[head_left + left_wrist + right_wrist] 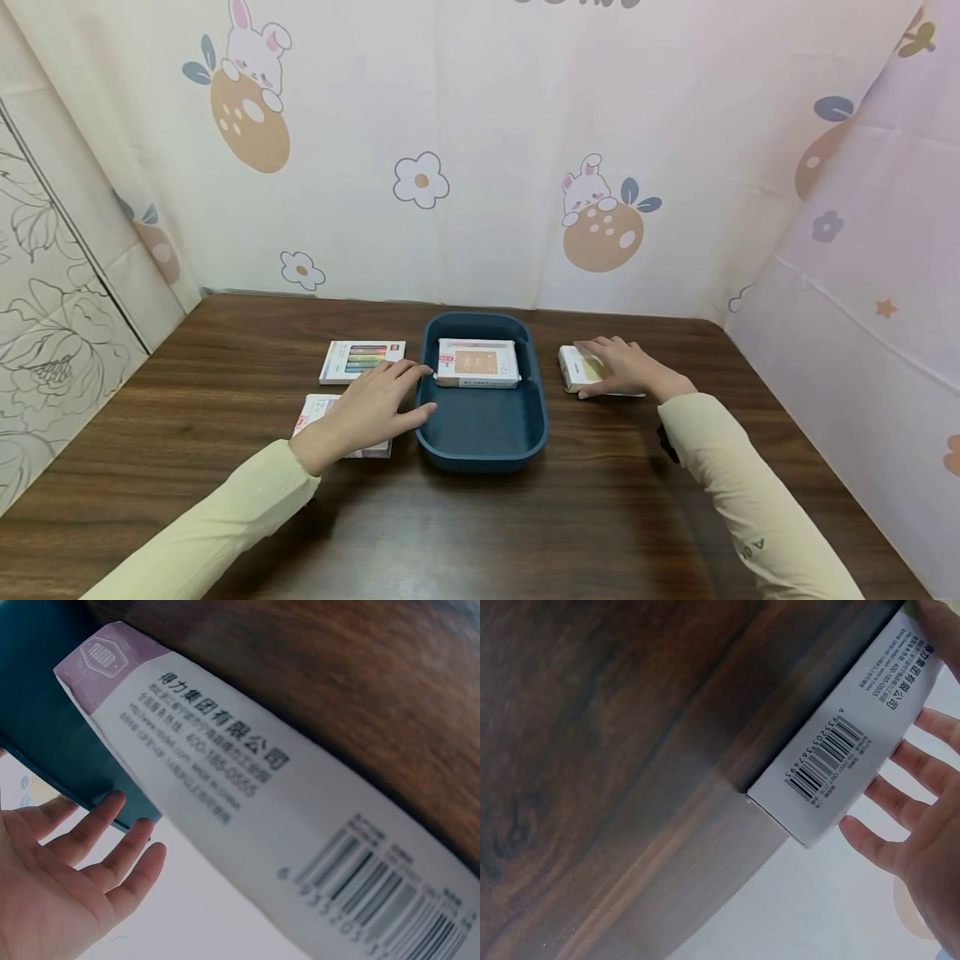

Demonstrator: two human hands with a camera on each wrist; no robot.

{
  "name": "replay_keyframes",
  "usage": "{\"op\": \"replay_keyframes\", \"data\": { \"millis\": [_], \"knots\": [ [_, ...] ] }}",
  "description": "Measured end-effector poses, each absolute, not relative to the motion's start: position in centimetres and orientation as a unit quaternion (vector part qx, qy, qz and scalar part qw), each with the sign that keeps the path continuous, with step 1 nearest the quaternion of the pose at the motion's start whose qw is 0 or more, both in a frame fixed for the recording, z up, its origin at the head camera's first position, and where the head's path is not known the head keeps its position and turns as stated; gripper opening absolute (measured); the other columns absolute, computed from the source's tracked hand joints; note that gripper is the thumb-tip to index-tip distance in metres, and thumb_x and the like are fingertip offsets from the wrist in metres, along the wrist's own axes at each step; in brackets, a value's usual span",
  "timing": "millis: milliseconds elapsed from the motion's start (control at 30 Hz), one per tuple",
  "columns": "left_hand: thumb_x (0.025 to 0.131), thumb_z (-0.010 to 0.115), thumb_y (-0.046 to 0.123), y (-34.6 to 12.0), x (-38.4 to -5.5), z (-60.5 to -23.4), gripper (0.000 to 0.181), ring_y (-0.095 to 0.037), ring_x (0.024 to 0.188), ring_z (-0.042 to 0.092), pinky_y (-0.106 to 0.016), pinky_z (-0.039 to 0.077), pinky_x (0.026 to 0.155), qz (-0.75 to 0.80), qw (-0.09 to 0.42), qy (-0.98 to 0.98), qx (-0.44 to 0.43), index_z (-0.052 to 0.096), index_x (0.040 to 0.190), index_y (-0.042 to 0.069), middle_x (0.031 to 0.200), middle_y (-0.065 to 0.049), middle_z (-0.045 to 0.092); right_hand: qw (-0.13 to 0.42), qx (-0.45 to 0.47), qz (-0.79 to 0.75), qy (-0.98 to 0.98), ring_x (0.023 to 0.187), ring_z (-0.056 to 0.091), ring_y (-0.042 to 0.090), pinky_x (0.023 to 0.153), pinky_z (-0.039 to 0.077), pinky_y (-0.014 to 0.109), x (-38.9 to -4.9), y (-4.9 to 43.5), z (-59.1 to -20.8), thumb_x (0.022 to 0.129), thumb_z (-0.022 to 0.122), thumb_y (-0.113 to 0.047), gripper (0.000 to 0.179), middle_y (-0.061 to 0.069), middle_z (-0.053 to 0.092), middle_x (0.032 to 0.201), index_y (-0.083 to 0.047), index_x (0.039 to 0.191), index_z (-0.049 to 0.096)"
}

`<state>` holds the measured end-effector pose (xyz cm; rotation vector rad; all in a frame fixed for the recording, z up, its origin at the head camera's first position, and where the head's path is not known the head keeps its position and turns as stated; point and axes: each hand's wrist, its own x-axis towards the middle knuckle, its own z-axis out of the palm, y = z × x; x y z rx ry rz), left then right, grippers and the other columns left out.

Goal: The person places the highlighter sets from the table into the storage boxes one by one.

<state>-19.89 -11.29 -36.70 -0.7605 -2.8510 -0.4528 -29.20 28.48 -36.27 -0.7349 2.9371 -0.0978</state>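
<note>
Blue plastic tray [480, 425] sits centred, head view; white-and-tan cardboard box [480, 363] at its 12 o'clock, white-and-yellow cardboard box [576, 367] at 3. Left wrist: left hand [75, 881] empty, fingers wide. Right wrist: right hand [934, 832] pinches yellow box widthwise, likely for control.

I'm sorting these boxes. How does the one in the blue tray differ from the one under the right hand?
The tray box lies inside the blue tray, the right box outside. The tray box has a brown panel, the right box yellowish colouring. Both look largely white where visible.
</note>
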Motion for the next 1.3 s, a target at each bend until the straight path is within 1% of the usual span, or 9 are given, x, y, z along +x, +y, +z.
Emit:
{"op": "replay_keyframes", "data": {
  "millis": [167,567,800,1067,1300],
  "knots": [
    [0.086,0.049,0.054,-11.3,-19.9,-36.7,0.056,-0.027,0.113,0.051,-0.050,0.039,0.096,-0.150,0.076,-0.952,-0.254,0.050,0.130,0.018,0.127,-0.005,0.053,0.057,-0.243,-0.038,0.968,0.118,0.041,0.042,0.092,0.031,0.063,-29.1,28.5,-36.2,0.069,0.071,-0.054,0.090,0.022,0.043,0.134,-0.006,0.138,0.038],
    [0.086,0.050,0.053,-11.3,-19.8,-36.7,0.055,-0.027,0.113,0.051,-0.050,0.039,0.096,-0.151,0.075,-0.953,-0.253,0.050,0.129,0.018,0.127,-0.004,0.053,0.044,-0.252,-0.029,0.966,0.115,0.044,0.041,0.088,0.034,0.060,-29.1,27.8,-35.3,0.069,0.072,-0.053,0.089,0.022,0.046,0.132,-0.006,0.137,0.039],
    [0.087,0.050,0.053,-11.3,-19.8,-36.6,0.056,-0.027,0.113,0.051,-0.050,0.039,0.096,-0.151,0.075,-0.952,-0.255,0.049,0.130,0.018,0.128,-0.004,0.053,0.038,-0.253,-0.026,0.966,0.115,0.044,0.040,0.090,0.033,0.063,-29.0,27.3,-34.1,0.069,0.073,-0.051,0.088,0.020,0.048,0.130,-0.006,0.137,0.040],
    [0.087,0.049,0.053,-11.3,-19.8,-36.5,0.056,-0.027,0.112,0.052,-0.049,0.040,0.095,-0.148,0.076,-0.953,-0.254,0.049,0.130,0.017,0.127,-0.004,0.053,0.033,-0.255,-0.013,0.966,0.119,0.041,0.040,0.094,0.033,0.060,-29.0,26.7,-32.3,0.070,0.071,-0.053,0.089,0.020,0.045,0.134,-0.007,0.138,0.038],
    [0.087,0.049,0.053,-11.3,-19.9,-36.7,0.056,-0.026,0.111,0.052,-0.048,0.041,0.094,-0.148,0.080,-0.952,-0.256,0.050,0.130,0.017,0.126,-0.004,0.054,0.026,-0.264,-0.006,0.964,0.110,0.046,0.037,0.092,0.035,0.059,-28.8,25.7,-30.8,0.069,0.072,-0.053,0.088,0.020,0.047,0.131,-0.008,0.137,0.039]
  ]
}}
